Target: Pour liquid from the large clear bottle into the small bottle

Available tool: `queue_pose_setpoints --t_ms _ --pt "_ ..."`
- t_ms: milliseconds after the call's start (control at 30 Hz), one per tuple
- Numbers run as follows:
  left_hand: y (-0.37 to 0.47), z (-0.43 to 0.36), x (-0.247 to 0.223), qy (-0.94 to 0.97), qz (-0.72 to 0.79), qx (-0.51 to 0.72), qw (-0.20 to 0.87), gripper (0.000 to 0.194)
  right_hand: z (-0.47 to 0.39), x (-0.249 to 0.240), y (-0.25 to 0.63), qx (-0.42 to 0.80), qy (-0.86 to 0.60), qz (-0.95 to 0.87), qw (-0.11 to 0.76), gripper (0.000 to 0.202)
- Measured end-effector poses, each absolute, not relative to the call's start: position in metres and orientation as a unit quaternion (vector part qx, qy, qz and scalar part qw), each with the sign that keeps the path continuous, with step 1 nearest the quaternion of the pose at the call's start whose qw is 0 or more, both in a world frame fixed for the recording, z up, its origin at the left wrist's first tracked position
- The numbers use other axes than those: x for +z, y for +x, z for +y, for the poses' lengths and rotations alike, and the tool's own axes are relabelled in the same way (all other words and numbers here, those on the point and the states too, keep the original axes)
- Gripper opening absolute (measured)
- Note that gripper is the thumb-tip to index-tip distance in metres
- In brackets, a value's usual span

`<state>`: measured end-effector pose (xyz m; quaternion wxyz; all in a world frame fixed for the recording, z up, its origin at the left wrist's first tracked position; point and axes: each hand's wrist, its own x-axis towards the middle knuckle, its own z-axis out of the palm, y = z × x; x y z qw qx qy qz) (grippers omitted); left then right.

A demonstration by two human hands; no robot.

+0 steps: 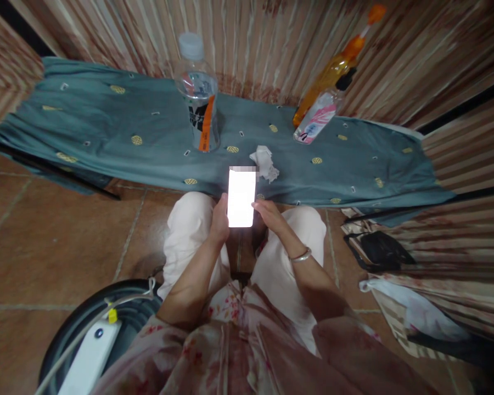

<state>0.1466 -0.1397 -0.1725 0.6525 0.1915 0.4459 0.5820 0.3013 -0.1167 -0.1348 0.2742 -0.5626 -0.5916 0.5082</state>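
A smartphone [241, 200] with a bright, washed-out screen is held upright between my two hands, above my knees. My left hand [220, 219] wraps round its left edge. At the lower right edge, my right hand [268, 214] grips the phone, with a fingertip at the screen's side. Just beyond the phone, a crumpled white tissue [265, 163] lies on the cloth-covered bench [148, 159]. The fingers behind the phone are hidden.
On the bench stand a large clear bottle [200, 104], an amber pump bottle [327, 82] and a pink-white bottle [318, 118]. Striped curtains [255, 49] hang behind. A power strip [90, 356] sits on a dark round stool [57, 351] at lower left. A black bag [385, 249] lies right.
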Motion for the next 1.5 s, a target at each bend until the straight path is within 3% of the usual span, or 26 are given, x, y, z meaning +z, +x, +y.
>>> queue_pose_setpoints --t_ms 733,1500 --pt "0.144 -0.135 -0.189 0.180 0.409 0.591 0.672 0.064 -0.116 -0.143 0.302 0.514 -0.555 -0.595 0.272 0.028" --pt "0.146 -0.139 -0.174 0.192 0.431 0.586 0.659 0.067 -0.117 -0.135 0.304 0.508 -0.545 -0.611 0.268 0.027"
